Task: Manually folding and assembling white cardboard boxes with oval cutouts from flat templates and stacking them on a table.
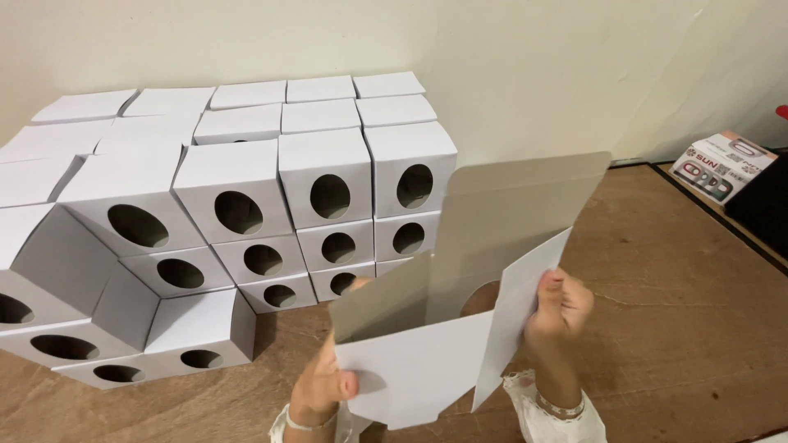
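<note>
I hold a half-folded white cardboard box blank [460, 271] upright above the brown floor, its grey inner side facing me and its top flap raised. My left hand [324, 385] pinches its lower left corner, thumb on the white panel. My right hand [556, 308] grips the right side panel, which is bent outward. A round cut-out shows partly behind the panel. Both wrists wear white lace-edged cuffs.
A stack of finished white boxes with oval holes [246, 205] stands against the cream wall at the left, several leaning or tipped at the front left. A small printed carton [722, 164] lies at the far right beside a dark object. Brown board floor [673, 328] runs underneath.
</note>
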